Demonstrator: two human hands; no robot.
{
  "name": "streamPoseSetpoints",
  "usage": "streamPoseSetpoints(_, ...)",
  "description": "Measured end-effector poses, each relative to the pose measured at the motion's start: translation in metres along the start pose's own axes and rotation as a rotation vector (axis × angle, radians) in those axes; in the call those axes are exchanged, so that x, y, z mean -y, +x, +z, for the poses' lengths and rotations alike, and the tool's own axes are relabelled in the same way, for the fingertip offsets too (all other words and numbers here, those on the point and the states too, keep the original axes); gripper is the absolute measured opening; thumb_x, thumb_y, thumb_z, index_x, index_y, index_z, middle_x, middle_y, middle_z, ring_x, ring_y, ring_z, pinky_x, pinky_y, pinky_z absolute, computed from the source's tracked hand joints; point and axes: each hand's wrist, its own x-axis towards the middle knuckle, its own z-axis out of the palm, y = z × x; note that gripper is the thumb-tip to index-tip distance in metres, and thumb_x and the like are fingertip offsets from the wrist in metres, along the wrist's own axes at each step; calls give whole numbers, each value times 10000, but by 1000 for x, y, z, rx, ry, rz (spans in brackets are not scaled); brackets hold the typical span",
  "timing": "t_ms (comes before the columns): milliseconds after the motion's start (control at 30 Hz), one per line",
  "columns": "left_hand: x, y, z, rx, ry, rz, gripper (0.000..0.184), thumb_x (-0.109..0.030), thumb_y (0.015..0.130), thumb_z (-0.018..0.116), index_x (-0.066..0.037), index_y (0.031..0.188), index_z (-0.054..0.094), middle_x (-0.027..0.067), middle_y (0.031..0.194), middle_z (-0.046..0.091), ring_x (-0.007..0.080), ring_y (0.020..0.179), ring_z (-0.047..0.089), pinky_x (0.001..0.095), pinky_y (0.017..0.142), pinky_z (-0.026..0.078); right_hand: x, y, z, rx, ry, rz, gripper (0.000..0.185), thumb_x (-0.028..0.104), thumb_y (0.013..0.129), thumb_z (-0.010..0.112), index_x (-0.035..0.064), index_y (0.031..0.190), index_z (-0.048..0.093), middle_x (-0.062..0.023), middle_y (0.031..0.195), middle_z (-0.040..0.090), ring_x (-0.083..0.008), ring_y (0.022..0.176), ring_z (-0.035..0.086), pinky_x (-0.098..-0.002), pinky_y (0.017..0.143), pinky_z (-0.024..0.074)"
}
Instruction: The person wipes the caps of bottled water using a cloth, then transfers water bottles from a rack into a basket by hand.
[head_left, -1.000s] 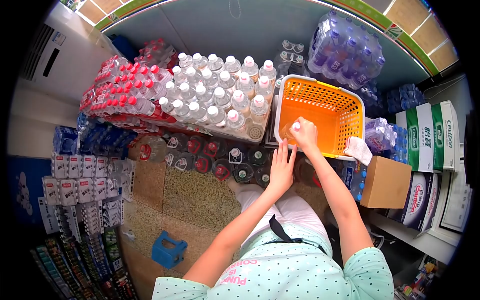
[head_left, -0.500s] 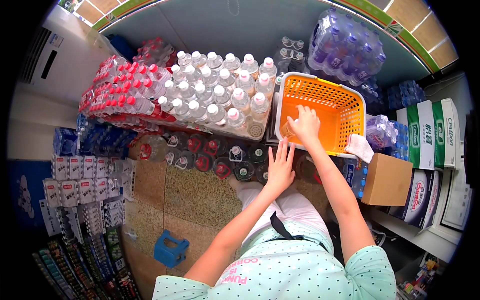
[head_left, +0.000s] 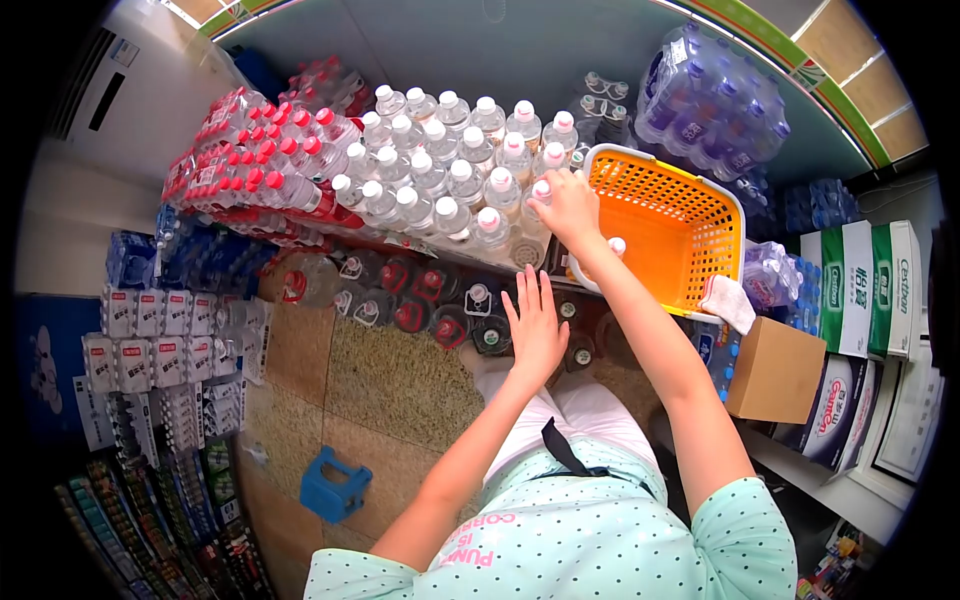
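The upright bottle (head_left: 541, 190) is at the front right of the bottle rows, its cap pinched in the fingers of your right hand (head_left: 570, 210). Your left hand (head_left: 537, 325) is spread, holding nothing. Just beside, the yellow basket (head_left: 690, 225) holds another bottle (head_left: 617, 246), apparently upright, though your forearm hides part of it. The bottle rows (head_left: 430, 175) crowd the worktop (head_left: 512, 256); a blue stool (head_left: 335, 486) stands on the tiled floor (head_left: 375, 385).
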Motion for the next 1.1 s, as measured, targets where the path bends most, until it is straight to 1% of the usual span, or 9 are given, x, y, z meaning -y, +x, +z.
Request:
streamPoseSetpoints(200, 11, 0, -1, 26, 2, -57, 989, -278, 760, 765, 16, 1514, 195, 231, 1588, 144, 365, 1483, 143, 592, 1165, 127, 6, 7, 0, 66, -54, 71, 325, 268, 678, 780, 53, 886, 650, -122, 908, 682, -315, 924, 631, -439, 773, 533)
streamPoseSetpoints(400, 18, -7, 2, 31, -4, -64, 978, -279, 764, 762, 17, 1512, 206, 233, 1584, 157, 376, 1476, 159, 593, 1163, 134, 6, 11, 7, 52, -44, 116, 283, 234, 663, 718, 40, 857, 654, -143, 866, 685, -337, 867, 651, -462, 746, 537)
streamPoseSetpoints(600, 26, -7, -2, 24, -30, -64, 972, -263, 761, 756, 31, 1507, 208, 247, 1577, 166, 388, 1475, 149, 591, 1169, 113, 8, 6, 0, 39, 83, 170, 248, 230, 653, 696, 36, 799, 649, -163, 849, 679, -353, 853, 644, -468, 747, 520)
streamPoseSetpoints(733, 28, -7, -6, 30, -32, -64, 966, -255, 757, 755, 38, 1503, 215, 248, 1574, 173, 387, 1477, 142, 588, 1174, 95, 10, 4, -18, -2, 146, 191, 262, 233, 653, 695, 26, 810, 664, -181, 786, 676, -356, 793, 662, -445, 715, 520)
streamPoseSetpoints(833, 28, -5, -5, 45, 10, -63, 956, -295, 778, 749, 26, 1506, 220, 230, 1580, 175, 381, 1472, 166, 592, 1166, 121, 15, 7, -41, -49, 190, 188, 276, 238, 646, 705, 24, 817, 671, -180, 753, 672, -348, 747, 668, -427, 697, 519)
streamPoseSetpoints(933, 25, -5, -4, 50, 13, -48, 951, -295, 780, 747, 26, 1505, 222, 230, 1575, 189, 379, 1471, 171, 592, 1165, 123, 18, 8, -70, -87, 241, 146, 320, 262, 649, 757, 12, 825, 662, -149, 747, 674, -279, 691, 660, -366, 667, 515)
streamPoseSetpoints(967, 23, -5, -4, 46, 5, -36, 945, -292, 783, 744, 26, 1505, 223, 231, 1573, 194, 379, 1471, 172, 594, 1165, 123, 23, 8, -85, -93, 277, 176, 281, 231, 629, 730, 21, 800, 658, -158, 736, 666, -308, 706, 659, -392, 680, 512)
streamPoseSetpoints(1067, 19, -5, -5, 34, -22, -3, 920, -278, 796, 730, 28, 1503, 226, 234, 1567, 206, 380, 1469, 176, 597, 1163, 124, 24, 4, -123, -167, 352, 159, 260, 205, 644, 730, 15, 804, 652, -144, 725, 656, -279, 692, 656, -361, 668, 509)
streamPoseSetpoints(1100, 16, -4, -8, 30, -33, 5, 908, -272, 803, 722, 30, 1502, 226, 235, 1565, 208, 380, 1468, 177, 597, 1162, 124, 25, 1, -137, -181, 385, 131, 251, 175, 665, 754, 5, 818, 650, -123, 729, 659, -235, 682, 657, -328, 662, 514)
